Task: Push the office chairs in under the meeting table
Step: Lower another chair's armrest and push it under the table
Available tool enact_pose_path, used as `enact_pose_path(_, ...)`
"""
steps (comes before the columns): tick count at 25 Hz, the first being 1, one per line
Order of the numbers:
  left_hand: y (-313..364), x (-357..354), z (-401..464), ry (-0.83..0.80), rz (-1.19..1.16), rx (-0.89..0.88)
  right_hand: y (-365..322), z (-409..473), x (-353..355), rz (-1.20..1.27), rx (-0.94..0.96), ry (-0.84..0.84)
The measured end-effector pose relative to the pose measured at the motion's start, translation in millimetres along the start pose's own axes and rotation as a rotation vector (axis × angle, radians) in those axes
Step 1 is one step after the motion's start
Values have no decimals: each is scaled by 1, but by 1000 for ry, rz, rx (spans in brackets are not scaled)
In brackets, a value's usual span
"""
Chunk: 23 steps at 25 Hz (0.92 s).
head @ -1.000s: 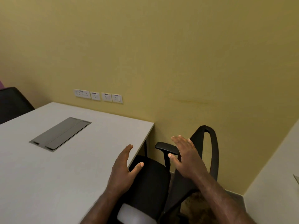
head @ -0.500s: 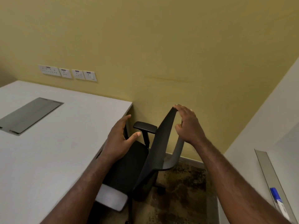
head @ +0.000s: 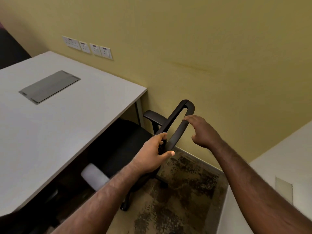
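A black office chair [head: 125, 141] stands at the right end of the white meeting table [head: 67, 122], its seat partly under the tabletop. Its backrest frame [head: 179, 120] rises edge-on between my hands. My left hand [head: 152, 154] grips the near side of the backrest, thumb on the outside. My right hand [head: 200, 132] touches the far side of the backrest with its fingertips, fingers spread and not closed round it. One armrest [head: 153, 116] shows beyond the backrest; a pale near armrest [head: 94, 176] pokes out below the table edge.
A yellow wall with a row of sockets [head: 87, 47] runs close behind the chair. A grey cable hatch [head: 49, 86] is set in the tabletop. Another dark chair [head: 10, 49] stands at far left. A white surface [head: 270, 183] borders the right; mottled carpet [head: 177, 191] lies between.
My left hand has moved from the table edge onto the chair's backrest and closed on it. My right hand has loosened to a fingertip touch. The seat has gone further under the table.
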<state>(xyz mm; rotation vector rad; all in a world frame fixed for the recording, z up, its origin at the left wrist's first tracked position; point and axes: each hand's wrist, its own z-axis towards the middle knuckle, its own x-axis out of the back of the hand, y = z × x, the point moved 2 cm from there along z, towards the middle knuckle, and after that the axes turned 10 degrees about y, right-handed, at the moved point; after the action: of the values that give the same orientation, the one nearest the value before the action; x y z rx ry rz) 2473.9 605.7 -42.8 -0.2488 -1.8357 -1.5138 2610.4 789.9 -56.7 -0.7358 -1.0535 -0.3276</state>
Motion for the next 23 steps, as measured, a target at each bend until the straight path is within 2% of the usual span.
enact_pose_path(5, 1, -28, 5, -34, 197, 158, 22, 21, -18, -66, 165, -75)
enact_pose_path(9, -7, -36, 5, 78, 367, 281, 28, 50, -31, -72, 253, -139)
enact_pose_path(13, -9, -36, 4, 97, 427, 327, 35, 71, -51, -176, 307, -213)
enact_pose_path(15, -8, -35, 6, 97, 467, 322, 38, 77, -62, -230, 339, -147)
enact_pose_path(18, -12, -35, 10, 101, 479, 352, 40, 87, -73, -186, 352, -80)
enact_pose_path(23, -21, -21, 19, 139, 496, 366, 28, 102, -83, -151, 344, -89)
